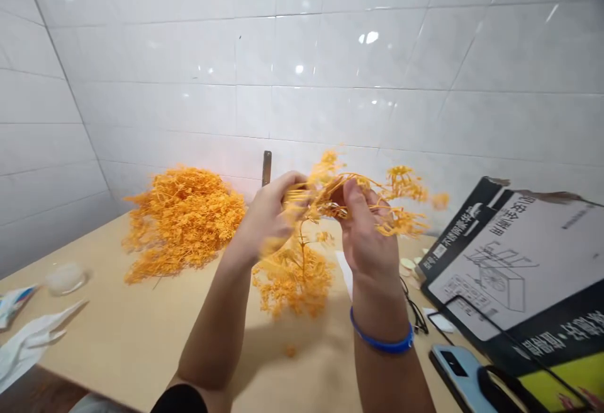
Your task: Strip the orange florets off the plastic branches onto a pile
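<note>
Nearest, at the bottom, a black sleeve (182, 400) on the left arm. Toward the right of the surface (127, 331), a light blue phone (460, 378). By the front edge, at left, crumpled white tissue (28, 347); farther back, near the left edge, a blue-and-white packet (14, 305) and a whitish round thing (66, 279), too blurred to name. Around the right wrist, a blue band (383, 340). Between the forearms, a small orange scrap (290, 351).

Raised above the middle of the surface, orange sprigs (325, 194): pinched between thumb and fingers of the right hand (371, 243), and clasped in the curled left hand (271, 208), too blurred for the exact finger placing. Hanging below, a bushy orange spray (304, 274). At the right, tilted, a black-and-white printed box (503, 262).

Heaped toward the back left corner, an orange pile (189, 224). Near the back edge, partly hidden behind the left hand, an upright brown thing (267, 167). Beyond that edge, a white tiled wall (302, 54).
</note>
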### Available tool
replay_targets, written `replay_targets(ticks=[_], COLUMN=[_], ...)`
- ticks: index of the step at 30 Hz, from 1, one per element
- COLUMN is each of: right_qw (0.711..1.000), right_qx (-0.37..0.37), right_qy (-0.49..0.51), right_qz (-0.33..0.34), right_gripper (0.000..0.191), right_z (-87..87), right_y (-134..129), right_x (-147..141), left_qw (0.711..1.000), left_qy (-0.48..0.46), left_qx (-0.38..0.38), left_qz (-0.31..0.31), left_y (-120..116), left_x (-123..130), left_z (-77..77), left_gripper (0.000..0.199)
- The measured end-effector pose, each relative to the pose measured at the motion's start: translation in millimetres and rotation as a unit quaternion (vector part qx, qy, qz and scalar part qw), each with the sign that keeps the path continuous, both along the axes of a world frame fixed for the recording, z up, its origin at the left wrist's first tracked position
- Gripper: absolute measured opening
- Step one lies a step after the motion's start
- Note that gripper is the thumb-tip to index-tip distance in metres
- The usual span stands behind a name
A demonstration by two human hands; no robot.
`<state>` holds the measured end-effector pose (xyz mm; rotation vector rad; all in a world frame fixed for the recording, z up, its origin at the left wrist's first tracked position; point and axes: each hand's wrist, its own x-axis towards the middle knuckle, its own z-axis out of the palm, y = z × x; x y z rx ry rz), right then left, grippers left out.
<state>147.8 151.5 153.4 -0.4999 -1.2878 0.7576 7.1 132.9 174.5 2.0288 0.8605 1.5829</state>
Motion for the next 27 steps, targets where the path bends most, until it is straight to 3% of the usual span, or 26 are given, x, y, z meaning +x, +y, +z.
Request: replay_targets(ticks=[5, 11, 15, 20, 27], right_qw=[0.997, 0.977, 0.967, 0.972, 0.996], right_qx=[-0.004, 0.035, 0.064, 0.049, 0.034], right_qy=[0.000, -0.116, -0.160, -0.152, -0.057], right_qz=[-0.076, -0.175, -0.189, -0.170, -0.052], right_gripper=[0.030, 0.026, 0.026, 0.021, 0.019], right_z=[-3.1, -7.3, -10.9, -3.4, 2.3], right_y=[4.0, -6.2, -8.9, -15.6, -20.2], right_x=[-8.3, -7.9, -3.5, -5.3, -15.9], left_qw=[1.000, 0.995, 0.999, 0.999, 0.999], left_qy=[0.009, 0.102, 0.035, -0.039, 0.036], left_qx=[-0.007, -0.017, 0.011, 0.020, 0.000], left_qz=[0.007, 0.003, 0.006, 0.005, 0.011], left_y=[3.2, -9.0, -6.8, -4.3, -16.6], left_x=[-22.3, -50.9, -56.1, -52.8, -42.2], left_z=[-5.5, 3.3, 7.1, 4.0, 7.0], left_gripper=[0.026, 0.044, 0.041, 0.044, 0.032])
